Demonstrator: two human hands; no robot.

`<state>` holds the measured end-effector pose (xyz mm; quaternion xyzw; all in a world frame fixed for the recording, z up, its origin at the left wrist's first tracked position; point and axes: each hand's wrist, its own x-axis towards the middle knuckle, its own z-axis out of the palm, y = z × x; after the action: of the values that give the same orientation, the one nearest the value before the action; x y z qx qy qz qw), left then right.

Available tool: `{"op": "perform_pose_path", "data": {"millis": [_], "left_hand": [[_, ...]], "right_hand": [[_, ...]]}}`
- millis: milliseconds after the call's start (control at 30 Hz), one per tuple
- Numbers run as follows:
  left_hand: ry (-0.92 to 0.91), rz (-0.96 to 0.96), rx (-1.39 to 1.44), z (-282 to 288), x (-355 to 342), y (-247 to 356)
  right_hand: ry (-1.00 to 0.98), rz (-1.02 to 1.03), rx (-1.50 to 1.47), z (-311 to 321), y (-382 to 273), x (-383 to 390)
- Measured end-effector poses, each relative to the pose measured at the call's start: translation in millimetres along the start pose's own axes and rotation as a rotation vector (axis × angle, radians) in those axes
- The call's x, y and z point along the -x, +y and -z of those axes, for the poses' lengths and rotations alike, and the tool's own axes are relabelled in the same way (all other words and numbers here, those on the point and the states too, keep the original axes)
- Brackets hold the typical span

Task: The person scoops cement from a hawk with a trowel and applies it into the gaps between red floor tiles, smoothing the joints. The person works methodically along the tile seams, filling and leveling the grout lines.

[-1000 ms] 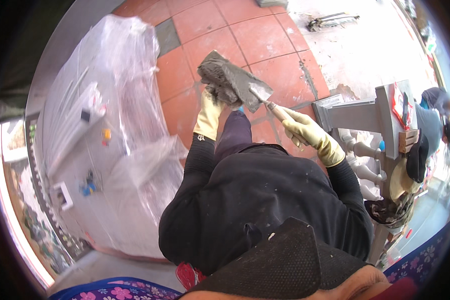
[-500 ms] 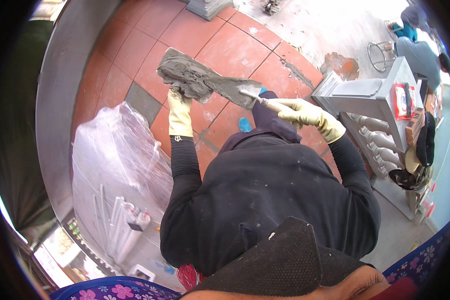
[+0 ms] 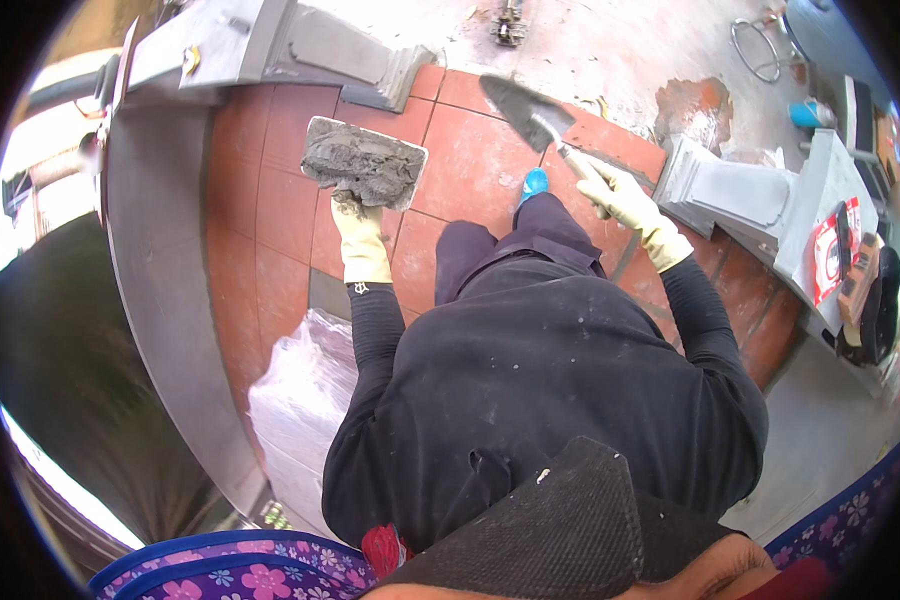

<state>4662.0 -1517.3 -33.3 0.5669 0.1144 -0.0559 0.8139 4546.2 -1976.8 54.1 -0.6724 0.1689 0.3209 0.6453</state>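
My left hand (image 3: 361, 240), in a cream rubber glove smeared with grey, holds a flat rectangular board (image 3: 409, 175) from below, its fingers mostly hidden under it. A lumpy heap of grey mortar (image 3: 360, 160) covers most of the board. My right hand (image 3: 620, 200), also gloved, is closed round the handle of a pointed trowel (image 3: 522, 108). The trowel is raised to the right of the board, apart from it, with grey residue on its blade.
Grey balustrade pieces stand front left (image 3: 330, 58) and right (image 3: 730, 200) around red floor tiles (image 3: 455, 135). A curved grey edge (image 3: 160, 280) runs down the left beside plastic sheeting (image 3: 305, 390). At the upper right are a metal stool (image 3: 755, 50) and part of another person (image 3: 820, 40).
The view has swung left, shifting the wrapped sheeting down and revealing another balustrade. The trowel has lifted off the mortar board and moved forward and right; the board is now separate from it.
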Motion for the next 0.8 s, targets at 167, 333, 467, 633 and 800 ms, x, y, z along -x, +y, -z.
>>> {"op": "perform_pose_path", "data": {"millis": [167,333,467,633,800], "left_hand": [[-0.193,-0.141,-0.508,-40,-51,21],[-0.339,0.263,-0.271,-38,-97,37],[-0.849,0.148,-0.578,-34,-169,12],[-1.055,0.588,-0.195,-41,-230,-34],[-1.117,0.989,-0.17,-59,-258,-69]], "right_hand": [[0.716,0.361,0.147,-19,46,-7],[0.855,-0.116,0.618,-91,138,46],[1.182,-0.354,-0.083,-270,199,80],[1.673,-0.675,-1.123,-536,188,57],[1.601,-0.915,-1.31,-679,107,-31]]}}
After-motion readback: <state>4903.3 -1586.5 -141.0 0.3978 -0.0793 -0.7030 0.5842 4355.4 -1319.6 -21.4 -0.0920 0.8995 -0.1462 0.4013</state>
